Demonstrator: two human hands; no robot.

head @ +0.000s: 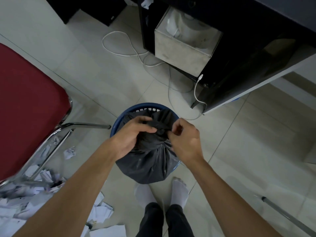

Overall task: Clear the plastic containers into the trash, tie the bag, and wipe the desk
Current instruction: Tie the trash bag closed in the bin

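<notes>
A black trash bag (148,166) sits in a round blue bin (133,109) on the tiled floor, right in front of my feet. Its neck is gathered into a bunch near the top, and the plastic below is pulled into tight folds. My left hand (131,137) grips the gathered plastic from the left. On the other side, my right hand (186,139) pinches the bunched top between thumb and fingers. What the bag holds is hidden. No plastic containers are in view.
A red-seated chair with chrome legs (29,106) stands to the left, with scattered crumpled paper (34,190) beneath and beside it. A dark desk (248,48) lies ahead at right, with a grey box (184,50) and white cables (136,53) on the floor. A metal pole (287,216) lies at lower right.
</notes>
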